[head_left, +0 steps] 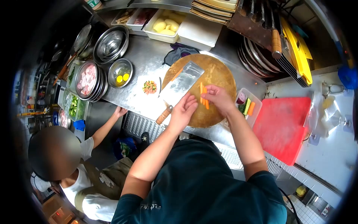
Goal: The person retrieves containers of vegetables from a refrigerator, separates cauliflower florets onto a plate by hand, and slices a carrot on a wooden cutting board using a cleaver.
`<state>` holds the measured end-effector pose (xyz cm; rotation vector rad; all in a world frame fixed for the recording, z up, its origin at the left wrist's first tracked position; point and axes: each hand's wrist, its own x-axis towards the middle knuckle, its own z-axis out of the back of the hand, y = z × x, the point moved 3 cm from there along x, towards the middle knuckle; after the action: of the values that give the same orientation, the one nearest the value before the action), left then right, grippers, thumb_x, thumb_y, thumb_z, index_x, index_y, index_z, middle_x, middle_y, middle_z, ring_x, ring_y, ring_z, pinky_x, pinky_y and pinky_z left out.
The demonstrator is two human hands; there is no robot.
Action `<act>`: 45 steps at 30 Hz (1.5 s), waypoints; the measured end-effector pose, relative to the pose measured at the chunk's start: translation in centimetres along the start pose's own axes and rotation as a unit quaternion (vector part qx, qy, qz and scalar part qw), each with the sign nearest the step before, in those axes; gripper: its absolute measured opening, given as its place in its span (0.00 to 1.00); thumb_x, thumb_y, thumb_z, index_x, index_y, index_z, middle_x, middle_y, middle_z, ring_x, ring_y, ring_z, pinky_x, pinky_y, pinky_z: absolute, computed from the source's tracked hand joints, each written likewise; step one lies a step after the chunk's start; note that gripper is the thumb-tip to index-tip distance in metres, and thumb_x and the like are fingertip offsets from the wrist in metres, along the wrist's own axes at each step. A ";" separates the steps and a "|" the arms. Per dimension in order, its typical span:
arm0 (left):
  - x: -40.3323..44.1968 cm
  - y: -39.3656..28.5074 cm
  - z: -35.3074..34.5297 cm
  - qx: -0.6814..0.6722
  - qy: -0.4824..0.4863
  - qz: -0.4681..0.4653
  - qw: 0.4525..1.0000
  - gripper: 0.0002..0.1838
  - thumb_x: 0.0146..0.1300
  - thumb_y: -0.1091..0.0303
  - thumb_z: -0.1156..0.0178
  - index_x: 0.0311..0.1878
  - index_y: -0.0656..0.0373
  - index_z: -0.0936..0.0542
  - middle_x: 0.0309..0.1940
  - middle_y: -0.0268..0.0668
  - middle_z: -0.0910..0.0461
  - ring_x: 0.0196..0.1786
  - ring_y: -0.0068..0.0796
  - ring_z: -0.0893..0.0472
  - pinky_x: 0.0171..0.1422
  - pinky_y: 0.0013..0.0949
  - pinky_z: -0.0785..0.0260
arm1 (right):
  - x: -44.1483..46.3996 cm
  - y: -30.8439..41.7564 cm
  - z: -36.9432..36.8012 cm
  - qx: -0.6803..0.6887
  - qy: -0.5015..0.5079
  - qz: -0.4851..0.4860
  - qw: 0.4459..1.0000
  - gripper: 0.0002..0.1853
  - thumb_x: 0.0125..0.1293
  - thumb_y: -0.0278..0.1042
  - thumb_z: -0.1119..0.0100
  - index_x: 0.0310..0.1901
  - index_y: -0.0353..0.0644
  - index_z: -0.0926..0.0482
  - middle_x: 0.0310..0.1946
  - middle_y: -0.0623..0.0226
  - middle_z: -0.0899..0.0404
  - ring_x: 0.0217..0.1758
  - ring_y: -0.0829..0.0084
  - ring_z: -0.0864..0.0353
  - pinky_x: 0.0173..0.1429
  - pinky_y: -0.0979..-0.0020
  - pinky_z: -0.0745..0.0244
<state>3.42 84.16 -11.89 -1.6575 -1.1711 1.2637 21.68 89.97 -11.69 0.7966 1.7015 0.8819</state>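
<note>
Several orange carrot strips (204, 96) are pinched between the thumb and fingers of my right hand (219, 98), over the round wooden chopping block (220, 74). My left hand (184, 111) is just left of the strips, its fingers loosely curled and apart, with nothing visible in them. A cleaver (182, 82) lies flat with its blade partly on the block; its wooden handle points toward me, beside my left wrist. Another orange strip (176, 75) shows along the blade's far edge. Right of the block, a clear tub (257, 108) holds carrot, green vegetable and purple onion pieces.
Left on the steel counter are diced vegetables (150, 87), a bowl with egg yolks (120, 72) and a bowl of raw meat (86, 79). A red cutting board (281, 127) lies right. A knife rack (257, 18) hangs overhead. Another person's hand (120, 111) touches the counter edge.
</note>
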 end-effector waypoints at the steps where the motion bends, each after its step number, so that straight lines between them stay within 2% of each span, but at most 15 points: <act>1: 0.3 -0.1 -0.6 -0.052 0.005 0.034 0.998 0.26 0.76 0.76 0.41 0.75 0.71 0.32 0.64 0.46 0.20 0.63 0.31 0.19 0.69 0.33 0.25 | -0.3 -0.1 -0.7 0.015 0.004 0.018 1.000 0.12 0.68 0.25 0.32 0.51 0.38 0.19 0.39 0.71 0.14 0.39 0.81 0.17 0.42 0.80 0.27; 2: 0.4 -0.3 -1.2 -0.072 0.024 0.073 0.994 0.22 0.76 0.76 0.40 0.70 0.70 0.27 0.55 0.40 0.17 0.56 0.25 0.17 0.64 0.29 0.23 | -0.6 -0.2 -1.4 0.030 0.009 0.036 0.999 0.12 0.68 0.26 0.31 0.51 0.38 0.19 0.40 0.71 0.14 0.39 0.81 0.17 0.42 0.80 0.26; 5: 0.5 -1.1 -2.4 0.043 0.055 0.070 0.995 0.16 0.75 0.75 0.39 0.63 0.68 0.22 0.46 0.35 0.15 0.48 0.20 0.16 0.56 0.26 0.21 | -1.0 -0.6 -2.2 0.026 0.002 0.038 0.999 0.11 0.68 0.26 0.31 0.49 0.36 0.18 0.41 0.68 0.14 0.40 0.81 0.16 0.41 0.78 0.23; 6: 0.4 -0.9 -2.7 0.019 0.021 0.045 0.999 0.10 0.74 0.75 0.40 0.54 0.66 0.18 0.39 0.32 0.15 0.42 0.17 0.17 0.49 0.23 0.22 | -1.1 -0.8 -2.5 0.018 -0.012 0.042 0.999 0.10 0.68 0.26 0.31 0.48 0.35 0.18 0.41 0.68 0.14 0.40 0.81 0.16 0.40 0.78 0.22; 9: 0.2 -1.4 -2.7 0.119 -0.040 0.057 0.990 0.08 0.75 0.76 0.41 0.52 0.68 0.17 0.37 0.33 0.15 0.37 0.17 0.17 0.42 0.24 0.22 | -1.8 0.1 -3.6 -0.013 -0.039 0.029 0.999 0.11 0.68 0.27 0.30 0.49 0.33 0.17 0.41 0.66 0.13 0.39 0.80 0.16 0.38 0.77 0.20; 15: 0.0 -1.7 -2.1 -0.016 -0.043 0.035 0.998 0.10 0.76 0.78 0.45 0.53 0.69 0.17 0.38 0.37 0.15 0.39 0.23 0.15 0.48 0.29 0.17 | -1.2 -0.3 -3.8 -0.069 -0.048 0.080 0.993 0.16 0.71 0.29 0.32 0.56 0.30 0.17 0.41 0.63 0.14 0.38 0.79 0.15 0.38 0.77 0.17; 21: 0.4 1.1 -0.2 -0.128 -0.067 0.083 0.986 0.12 0.78 0.72 0.43 0.56 0.67 0.16 0.50 0.39 0.14 0.47 0.26 0.14 0.54 0.31 0.17 | -1.0 0.7 -4.0 -0.083 -0.011 0.123 0.989 0.16 0.74 0.28 0.35 0.59 0.30 0.17 0.44 0.64 0.17 0.39 0.78 0.15 0.42 0.76 0.17; 24: 0.1 0.1 -0.6 -0.132 -0.078 0.082 0.985 0.11 0.77 0.70 0.42 0.53 0.65 0.14 0.44 0.36 0.12 0.43 0.24 0.14 0.50 0.29 0.19 | -0.3 0.5 -3.4 -0.145 0.000 0.182 0.972 0.17 0.73 0.27 0.34 0.61 0.31 0.18 0.44 0.65 0.18 0.38 0.79 0.15 0.42 0.77 0.19; 27: -0.9 -2.9 -0.9 0.172 -0.054 0.071 0.981 0.11 0.76 0.68 0.40 0.49 0.63 0.13 0.35 0.35 0.12 0.38 0.23 0.15 0.45 0.29 0.23 | -0.8 1.5 -4.2 -0.148 -0.001 0.182 0.972 0.14 0.73 0.26 0.34 0.57 0.31 0.17 0.41 0.65 0.16 0.35 0.79 0.16 0.40 0.77 0.20; 28: -1.2 -3.4 -1.3 0.184 -0.060 0.038 0.980 0.10 0.75 0.67 0.39 0.47 0.62 0.12 0.28 0.36 0.14 0.33 0.24 0.17 0.42 0.31 0.26 | -0.9 1.7 -4.0 -0.161 0.009 0.172 0.972 0.13 0.73 0.25 0.34 0.55 0.31 0.17 0.39 0.65 0.16 0.35 0.79 0.16 0.40 0.77 0.20; 33: -1.3 -2.5 -0.9 0.258 -0.043 -0.020 0.965 0.10 0.74 0.65 0.38 0.45 0.63 0.14 0.28 0.37 0.15 0.31 0.27 0.17 0.41 0.32 0.26 | -1.2 2.9 -3.9 -0.134 0.059 0.140 0.979 0.06 0.72 0.25 0.34 0.47 0.33 0.16 0.33 0.67 0.13 0.33 0.79 0.16 0.40 0.77 0.21; 35: -2.0 -3.7 -1.2 0.299 -0.044 -0.038 0.953 0.12 0.76 0.63 0.38 0.42 0.63 0.15 0.25 0.34 0.18 0.30 0.23 0.20 0.39 0.31 0.27 | -1.3 3.0 -3.7 -0.181 0.045 0.168 0.968 0.06 0.71 0.25 0.33 0.46 0.34 0.16 0.35 0.67 0.13 0.35 0.80 0.15 0.41 0.76 0.20; 37: -2.2 -4.5 -1.4 0.240 0.004 0.021 0.971 0.14 0.79 0.61 0.41 0.43 0.63 0.15 0.27 0.30 0.20 0.32 0.20 0.23 0.40 0.28 0.28 | -1.7 3.5 -3.5 -0.215 0.037 0.188 0.958 0.05 0.70 0.26 0.32 0.45 0.35 0.15 0.35 0.67 0.13 0.35 0.80 0.15 0.41 0.76 0.20; 39: -1.9 -2.2 -1.2 -0.016 0.011 0.063 0.998 0.16 0.81 0.60 0.43 0.45 0.64 0.15 0.32 0.28 0.21 0.35 0.19 0.24 0.42 0.26 0.29 | -1.9 4.1 -3.4 -0.177 0.061 0.147 0.971 0.06 0.70 0.27 0.31 0.44 0.35 0.15 0.35 0.68 0.13 0.35 0.80 0.15 0.41 0.76 0.20; 45: -2.4 -2.7 -0.5 -0.002 0.018 0.114 0.993 0.11 0.77 0.65 0.38 0.49 0.63 0.13 0.34 0.29 0.18 0.34 0.19 0.22 0.41 0.25 0.28 | -3.3 4.9 -3.5 -0.220 0.085 0.131 0.963 0.05 0.70 0.27 0.31 0.43 0.36 0.14 0.33 0.69 0.13 0.36 0.81 0.16 0.42 0.76 0.20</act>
<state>3.05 82.71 -8.52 -1.8499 -0.9856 1.3638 19.71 89.08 -5.20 0.6619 1.4786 1.4861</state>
